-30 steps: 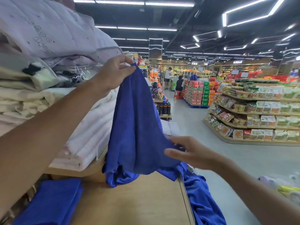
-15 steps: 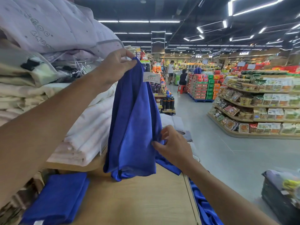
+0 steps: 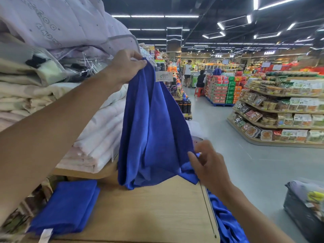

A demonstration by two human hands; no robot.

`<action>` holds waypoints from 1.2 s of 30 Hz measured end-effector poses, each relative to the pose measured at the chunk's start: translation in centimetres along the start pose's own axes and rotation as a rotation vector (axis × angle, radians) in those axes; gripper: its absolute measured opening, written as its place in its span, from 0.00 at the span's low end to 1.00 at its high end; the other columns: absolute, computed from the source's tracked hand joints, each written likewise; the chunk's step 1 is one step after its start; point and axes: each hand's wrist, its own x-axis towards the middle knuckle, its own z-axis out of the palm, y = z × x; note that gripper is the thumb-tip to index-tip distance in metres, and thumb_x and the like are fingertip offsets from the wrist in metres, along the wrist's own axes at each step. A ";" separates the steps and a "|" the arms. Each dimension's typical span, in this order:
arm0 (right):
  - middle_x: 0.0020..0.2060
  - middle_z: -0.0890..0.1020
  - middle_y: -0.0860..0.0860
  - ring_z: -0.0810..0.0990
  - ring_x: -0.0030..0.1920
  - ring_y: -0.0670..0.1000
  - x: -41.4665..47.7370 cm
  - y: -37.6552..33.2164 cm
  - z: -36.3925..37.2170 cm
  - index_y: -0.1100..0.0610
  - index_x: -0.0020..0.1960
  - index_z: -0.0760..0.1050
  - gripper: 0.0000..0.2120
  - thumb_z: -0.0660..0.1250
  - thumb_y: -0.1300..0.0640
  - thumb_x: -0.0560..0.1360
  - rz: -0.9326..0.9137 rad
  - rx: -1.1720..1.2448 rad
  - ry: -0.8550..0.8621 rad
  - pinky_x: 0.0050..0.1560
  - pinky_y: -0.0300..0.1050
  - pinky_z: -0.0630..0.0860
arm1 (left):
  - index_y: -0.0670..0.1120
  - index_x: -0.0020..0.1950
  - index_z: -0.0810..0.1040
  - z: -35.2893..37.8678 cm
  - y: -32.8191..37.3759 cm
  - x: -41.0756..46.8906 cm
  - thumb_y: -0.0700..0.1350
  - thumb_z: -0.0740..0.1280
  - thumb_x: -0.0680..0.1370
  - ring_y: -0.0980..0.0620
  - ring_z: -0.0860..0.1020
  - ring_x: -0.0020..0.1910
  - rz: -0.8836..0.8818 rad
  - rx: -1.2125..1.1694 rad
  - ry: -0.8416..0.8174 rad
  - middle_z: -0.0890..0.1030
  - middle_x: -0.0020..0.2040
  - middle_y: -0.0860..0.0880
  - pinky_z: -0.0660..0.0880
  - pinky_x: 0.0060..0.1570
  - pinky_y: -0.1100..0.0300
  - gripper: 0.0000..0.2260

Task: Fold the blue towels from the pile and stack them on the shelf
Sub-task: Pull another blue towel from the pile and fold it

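A blue towel [image 3: 152,130] hangs in the air over the wooden shelf [image 3: 154,213]. My left hand [image 3: 126,67] pinches its top corner, where a white label shows. My right hand [image 3: 208,165] pinches its lower right edge beside the shelf's right side. The towel's bottom fold droops just above the shelf top. A folded blue towel [image 3: 66,206] with a white tag lies flat on the shelf at the lower left. More loose blue towels [image 3: 226,223] hang in a pile off the shelf's right edge, partly hidden by my right arm.
Stacked white, cream and lilac bedding [image 3: 52,67] fills the upper shelf on the left. A grey bag [image 3: 305,204] sits on the floor at the right. Food shelves [image 3: 284,111] line the aisle, and people stand far down it.
My right hand has slid down and to the right along the towel's edge, spreading the cloth wider. My left hand stays at the top corner.
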 end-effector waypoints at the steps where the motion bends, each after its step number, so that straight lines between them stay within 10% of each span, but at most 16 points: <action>1: 0.32 0.76 0.38 0.72 0.28 0.44 -0.7 -0.9 0.8 0.43 0.45 0.67 0.09 0.66 0.54 0.77 -0.044 -0.004 -0.043 0.30 0.30 0.66 | 0.51 0.52 0.78 0.0 0.1 -0.1 0.47 0.68 0.81 0.48 0.81 0.48 -0.005 -0.004 -0.004 0.82 0.54 0.43 0.80 0.55 0.42 0.01; 13: 0.58 0.75 0.40 0.82 0.40 0.54 -2.8 -4.7 11.1 0.43 0.60 0.74 0.16 0.64 0.39 0.74 0.156 -0.142 -0.123 0.39 0.53 0.78 | 0.51 0.52 0.78 -0.3 0.2 -0.8 0.46 0.68 0.81 0.46 0.83 0.53 -0.018 -0.018 -0.051 0.82 0.56 0.43 0.82 0.54 0.41 0.01; 23: 0.40 0.81 0.42 0.83 0.37 0.45 -1.3 -2.1 8.8 0.48 0.44 0.80 0.05 0.70 0.48 0.76 0.232 0.209 0.046 0.39 0.54 0.80 | 0.51 0.50 0.77 -2.3 0.6 -2.0 0.46 0.67 0.82 0.43 0.84 0.53 0.028 0.088 -0.004 0.83 0.51 0.45 0.83 0.52 0.43 0.02; 29: 0.34 0.83 0.39 0.79 0.28 0.44 2.2 3.7 -2.5 0.49 0.48 0.84 0.07 0.71 0.60 0.78 0.363 0.296 0.299 0.31 0.39 0.75 | 0.55 0.48 0.76 -4.2 -0.8 -6.8 0.51 0.67 0.78 0.57 0.79 0.31 0.226 0.269 0.105 0.83 0.37 0.53 0.78 0.34 0.50 0.02; 36: 0.32 0.80 0.42 0.73 0.28 0.41 2.8 3.5 -11.3 0.43 0.54 0.84 0.09 0.74 0.55 0.76 0.354 0.384 0.121 0.30 0.33 0.72 | 0.59 0.48 0.75 -3.8 -4.5 -14.9 0.54 0.65 0.77 0.31 0.79 0.43 0.222 0.024 0.077 0.83 0.42 0.38 0.78 0.46 0.31 0.01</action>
